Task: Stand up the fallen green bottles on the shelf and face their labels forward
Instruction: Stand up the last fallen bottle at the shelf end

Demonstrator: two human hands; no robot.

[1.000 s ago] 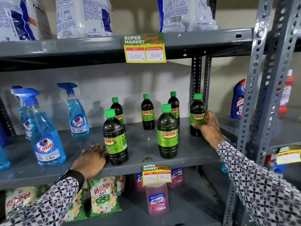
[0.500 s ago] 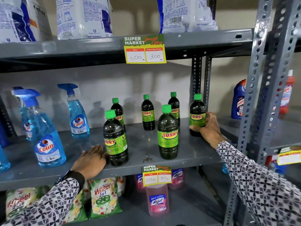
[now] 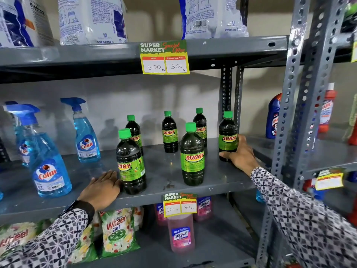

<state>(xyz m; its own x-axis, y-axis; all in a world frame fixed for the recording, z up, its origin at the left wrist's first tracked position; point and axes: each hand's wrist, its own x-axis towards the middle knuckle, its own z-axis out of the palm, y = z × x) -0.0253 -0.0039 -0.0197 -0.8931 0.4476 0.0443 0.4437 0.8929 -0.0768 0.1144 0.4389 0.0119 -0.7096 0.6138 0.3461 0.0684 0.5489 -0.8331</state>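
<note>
Several dark "Sunny" bottles with green caps and green labels stand upright on the grey middle shelf (image 3: 173, 171). The front-left bottle (image 3: 130, 161) has its label turned partly left. My left hand (image 3: 100, 188) rests flat on the shelf edge, its fingertips against that bottle's base. The front-middle bottle (image 3: 192, 157) faces forward. My right hand (image 3: 241, 153) wraps the lower part of the far-right bottle (image 3: 228, 136), label mostly forward. Three more bottles (image 3: 169, 132) stand behind.
Blue Colin spray bottles (image 3: 48, 171) stand at the shelf's left. White detergent bags (image 3: 90, 20) fill the top shelf. Below are Wheel packets (image 3: 117, 233) and pink Lizol bottles (image 3: 180, 235). Perforated steel uprights (image 3: 289, 105) flank the right, with red and blue bottles (image 3: 273, 117) beyond.
My right hand has turned the far-right bottle slightly, and the label now shows more to the front. My left hand and the other bottles have stayed put.
</note>
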